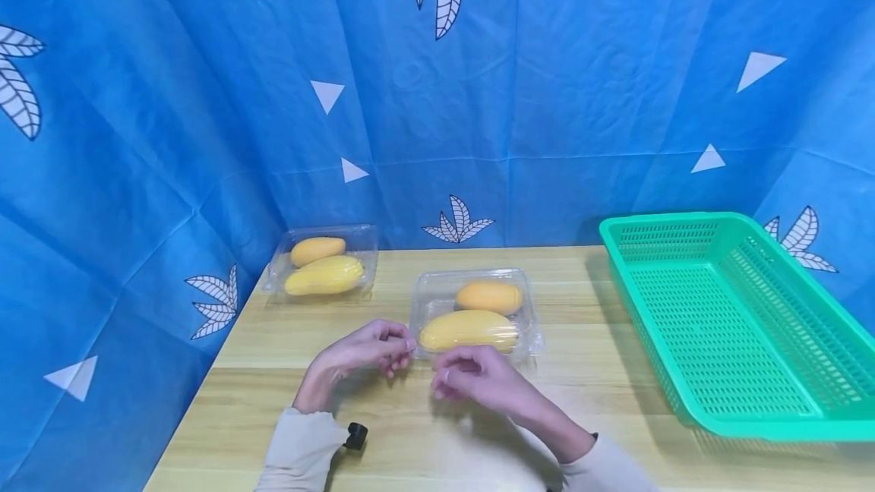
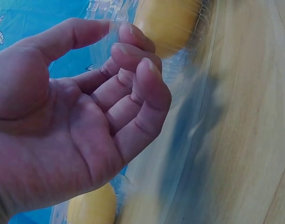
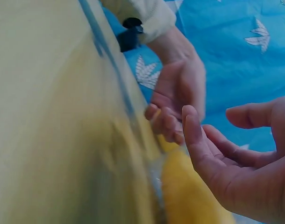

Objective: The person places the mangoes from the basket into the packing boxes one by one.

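Note:
A clear plastic clamshell box (image 1: 437, 285) sits mid-table with two yellow-orange fruits inside that look like mangoes: a long one (image 1: 468, 331) in front and a shorter one (image 1: 489, 298) behind. My left hand (image 1: 365, 348) is at the box's front left corner. Between its thumb and index finger the left wrist view shows the plastic edge pinched; the other fingers curl loosely. My right hand (image 1: 481, 382) hovers just in front of the box, fingers loosely bent and nothing in them. In the right wrist view its thumb and fingertips stand apart.
A second clear box (image 1: 369, 238) with two similar fruits (image 1: 324, 275) stands at the back left. On the right is a large green plastic basket (image 1: 649, 340) with nothing in it. Blue patterned cloth (image 1: 581, 97) hangs behind and left of the wooden table (image 1: 574, 370).

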`<state>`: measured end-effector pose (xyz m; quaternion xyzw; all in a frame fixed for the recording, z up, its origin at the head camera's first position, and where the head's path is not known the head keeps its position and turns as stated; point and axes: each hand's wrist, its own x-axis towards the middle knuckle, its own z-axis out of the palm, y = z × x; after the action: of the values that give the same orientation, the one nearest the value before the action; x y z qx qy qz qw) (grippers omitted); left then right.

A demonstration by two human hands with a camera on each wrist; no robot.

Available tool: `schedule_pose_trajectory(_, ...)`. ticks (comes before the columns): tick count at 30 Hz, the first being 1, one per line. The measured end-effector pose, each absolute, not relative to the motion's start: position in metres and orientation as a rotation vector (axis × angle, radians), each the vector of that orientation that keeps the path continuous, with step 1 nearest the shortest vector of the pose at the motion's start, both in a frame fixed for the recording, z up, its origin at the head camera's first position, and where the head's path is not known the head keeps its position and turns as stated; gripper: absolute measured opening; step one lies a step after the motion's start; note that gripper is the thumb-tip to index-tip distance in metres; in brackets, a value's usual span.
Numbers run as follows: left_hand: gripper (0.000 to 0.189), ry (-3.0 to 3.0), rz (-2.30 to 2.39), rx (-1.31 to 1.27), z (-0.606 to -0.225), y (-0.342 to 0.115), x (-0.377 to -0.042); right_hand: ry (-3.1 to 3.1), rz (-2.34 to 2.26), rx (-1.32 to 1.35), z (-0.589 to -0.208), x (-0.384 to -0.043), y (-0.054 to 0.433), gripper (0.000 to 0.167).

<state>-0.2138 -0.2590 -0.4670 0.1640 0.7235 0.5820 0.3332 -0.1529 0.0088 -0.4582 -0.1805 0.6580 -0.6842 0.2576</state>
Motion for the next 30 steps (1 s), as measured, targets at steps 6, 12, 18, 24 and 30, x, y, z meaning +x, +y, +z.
schedule_pose_trajectory(6,0.018,1.895,1.528,0.393,-0.467,-0.259,-0.213,1.637,-1.893,-0.408,-0.474,-0.149,-0.003,0.033)
schedule_pose_trajectory(12,0.020,1.893,1.537,0.382,-0.468,-0.259,-0.213,1.468,-1.992,-0.274,-0.489,-0.146,-0.014,0.039)
schedule_pose_trajectory(18,0.019,1.915,1.531,0.380,-0.468,-0.259,-0.213,1.359,-2.103,-0.133,-0.498,-0.147,-0.025,0.039)
schedule_pose_trajectory(24,0.018,1.918,1.522,0.396,-0.469,-0.260,-0.214,1.271,-2.206,0.020,-0.500,-0.149,-0.034,0.035)
schedule_pose_trajectory(30,0.016,1.896,1.542,0.405,-0.470,-0.261,-0.215,1.173,-2.277,0.151,-0.500,-0.152,-0.039,0.034)
